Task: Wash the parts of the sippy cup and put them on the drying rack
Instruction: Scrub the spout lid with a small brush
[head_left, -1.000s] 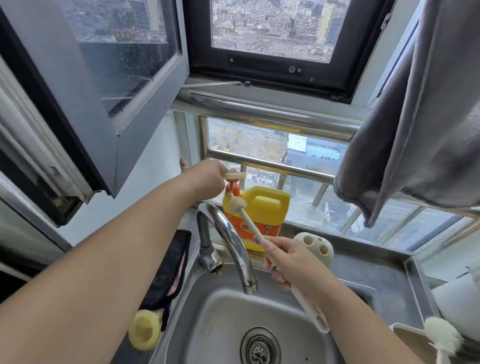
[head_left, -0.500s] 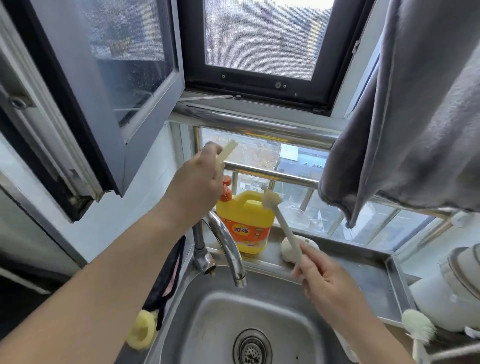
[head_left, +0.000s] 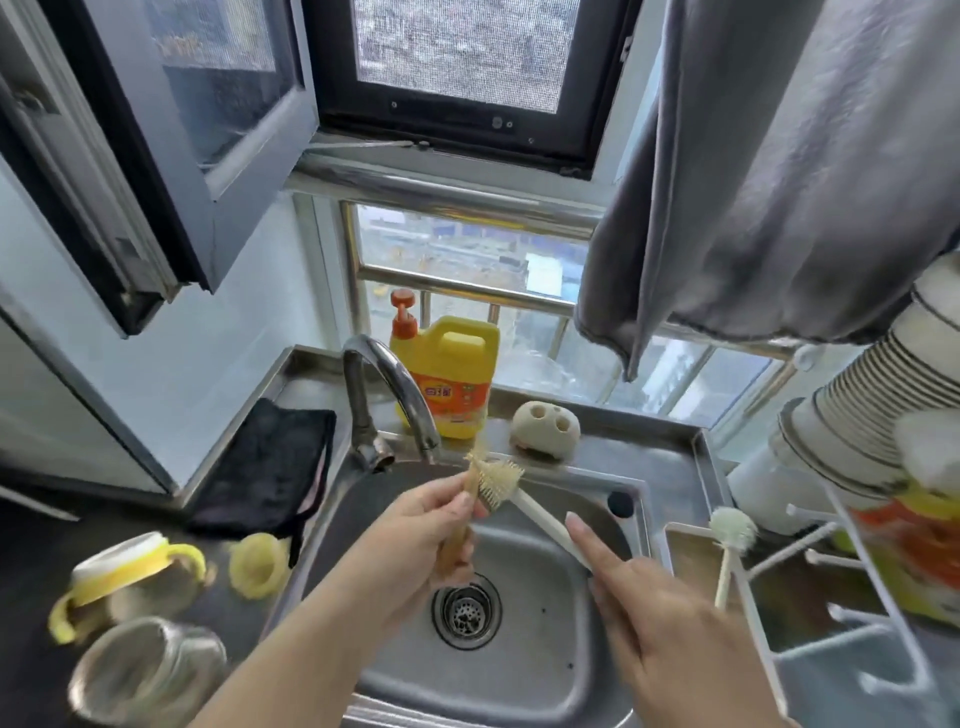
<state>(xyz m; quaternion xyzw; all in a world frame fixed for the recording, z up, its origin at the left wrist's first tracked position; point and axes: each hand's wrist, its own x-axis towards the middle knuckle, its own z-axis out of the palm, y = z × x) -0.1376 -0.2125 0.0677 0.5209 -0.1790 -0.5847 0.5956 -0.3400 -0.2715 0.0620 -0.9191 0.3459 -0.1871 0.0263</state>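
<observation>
Over the sink (head_left: 524, 670), my left hand (head_left: 426, 535) pinches a thin tan straw (head_left: 470, 486), held roughly upright. With my right hand (head_left: 654, 613) I grip the white handle of a small bristle brush (head_left: 498, 483), index finger lying along the handle. The brush head touches the upper part of the straw. On the dark counter to the left lie the sippy cup's lid with yellow handles (head_left: 124, 571), a yellow silicone part (head_left: 260, 564) and the clear cup body (head_left: 150, 670). The white peg drying rack (head_left: 810, 540) stands at the right.
The faucet (head_left: 395, 395) arches over the sink's back edge, no water visible. Behind it stand a yellow detergent bottle (head_left: 452, 379) and a beige holder (head_left: 545, 428). A black cloth (head_left: 270, 462) lies left; a second brush (head_left: 732, 530) leans in the rack; a grey towel (head_left: 769, 182) hangs overhead.
Both hands have come down from the detergent bottle's pump to over the sink. The brush head has met the straw. The view has tilted down, showing the cup parts on the left.
</observation>
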